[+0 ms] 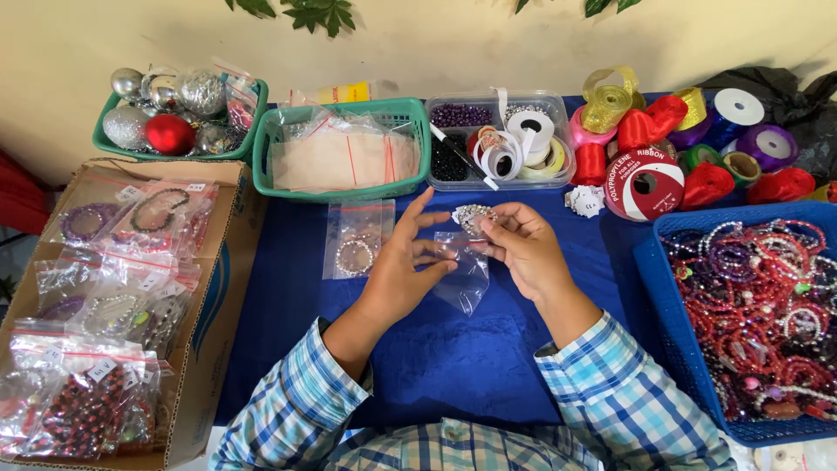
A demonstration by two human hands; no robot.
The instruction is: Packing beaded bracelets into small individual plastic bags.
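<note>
My left hand (403, 266) and my right hand (524, 247) meet over a blue tablecloth (453, 358). Between them hangs a small clear plastic bag (464, 281), pinched at its top edge by both hands. My right hand's fingertips also hold a silvery beaded bracelet (473, 215) at the bag's mouth. Just left of my left hand lies another clear bag with a pale bead bracelet (356, 253) inside, flat on the cloth.
A cardboard box (113, 305) of bagged bracelets stands at left. A blue basket (689, 349) of loose bead bracelets is at right. Behind are a green basket of empty bags (342, 148), a basket of baubles (179, 109), a clear bead tray (497, 139) and ribbon spools (645, 179).
</note>
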